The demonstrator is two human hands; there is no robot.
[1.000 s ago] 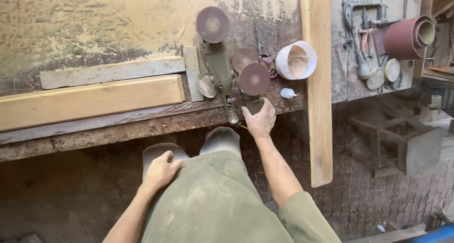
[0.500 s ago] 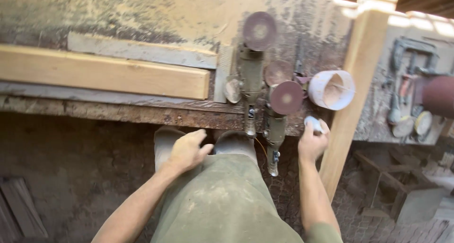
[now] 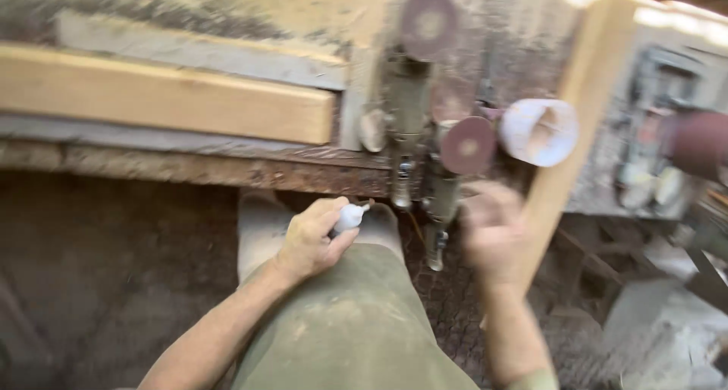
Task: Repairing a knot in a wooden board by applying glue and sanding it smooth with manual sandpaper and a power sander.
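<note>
My left hand (image 3: 311,242) is over my lap and holds a small white bottle (image 3: 349,217) with its nozzle pointing right. My right hand (image 3: 493,227) is blurred with motion below the bench edge, next to the handle of the nearer disc sander (image 3: 447,185); nothing shows in it. Two olive-green disc sanders lie side by side on the worn workbench (image 3: 227,174). The nearer one carries a reddish sanding disc (image 3: 468,145), and the farther sander (image 3: 406,109) has its disc at the back (image 3: 428,23).
A pale wooden plank (image 3: 167,105) lies along the bench at left. A white open-ended roll (image 3: 538,132) sits right of the sanders. An upright wooden board (image 3: 576,117) leans against the bench edge. Blurred tools (image 3: 667,155) lie at far right. Brick paving lies below.
The white bottle has passed from my right hand to my left hand, which rose off my lap. My right hand has dropped away from the bench edge. The view has tilted and blurred.
</note>
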